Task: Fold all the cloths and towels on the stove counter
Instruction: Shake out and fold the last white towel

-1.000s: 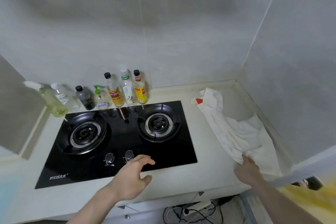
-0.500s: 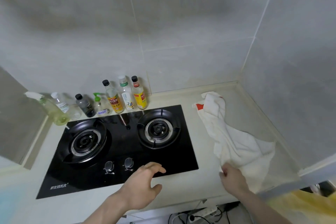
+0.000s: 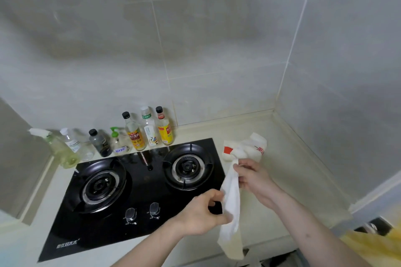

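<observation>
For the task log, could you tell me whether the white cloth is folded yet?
Not folded: the white cloth hangs bunched between left hand and right hand.

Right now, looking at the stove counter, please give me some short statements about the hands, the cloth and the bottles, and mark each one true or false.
1. Both hands hold the white cloth. True: the left hand and the right hand each grip it.
2. The cloth lies flat and neatly folded. False: it is bunched into a long strip, its far end resting on the counter.
3. The cloth bears red markings at its far end. True.
4. A pot stands on the right burner. False: both burners are bare.
5. The bottles stand at the right wall. False: they line the back wall, behind the stove.
</observation>
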A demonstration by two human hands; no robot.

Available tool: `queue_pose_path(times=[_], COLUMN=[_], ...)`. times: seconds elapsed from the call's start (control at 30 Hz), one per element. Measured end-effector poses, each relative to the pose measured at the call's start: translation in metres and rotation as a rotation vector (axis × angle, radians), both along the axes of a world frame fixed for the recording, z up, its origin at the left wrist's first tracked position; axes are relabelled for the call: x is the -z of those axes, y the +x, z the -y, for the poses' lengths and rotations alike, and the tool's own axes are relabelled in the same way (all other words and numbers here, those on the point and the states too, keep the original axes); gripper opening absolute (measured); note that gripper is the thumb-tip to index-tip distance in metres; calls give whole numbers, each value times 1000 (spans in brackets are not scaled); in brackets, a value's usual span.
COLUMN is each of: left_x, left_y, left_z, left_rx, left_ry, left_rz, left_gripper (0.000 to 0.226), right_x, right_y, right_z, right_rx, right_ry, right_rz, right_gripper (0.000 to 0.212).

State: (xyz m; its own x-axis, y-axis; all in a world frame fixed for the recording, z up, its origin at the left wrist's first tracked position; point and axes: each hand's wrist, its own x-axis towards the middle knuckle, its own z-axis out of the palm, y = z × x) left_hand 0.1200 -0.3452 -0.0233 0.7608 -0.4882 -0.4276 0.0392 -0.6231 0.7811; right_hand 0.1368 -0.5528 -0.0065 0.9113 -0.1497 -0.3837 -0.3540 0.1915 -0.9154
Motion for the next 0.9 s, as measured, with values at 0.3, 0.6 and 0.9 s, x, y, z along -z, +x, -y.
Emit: queue_pose_path(times=[0.3,0.6,0.9], left_x=[8,24,59], left_y=[-21,-7,-1], left_z=[-18,-47,-44], left_rx=[-78,-116,-268], left_ry=[-6,-166,-181], left_rz=[-57,164,-105], left_gripper=[71,14,18], right_x=[-11,-10,51], right_y=[4,3,-28], right_z=[-54,-72,-52], right_rx=[80,45,-161], right_ry=[24,120,139], right_rz=[-38,-111,-279], right_gripper=[29,28,33])
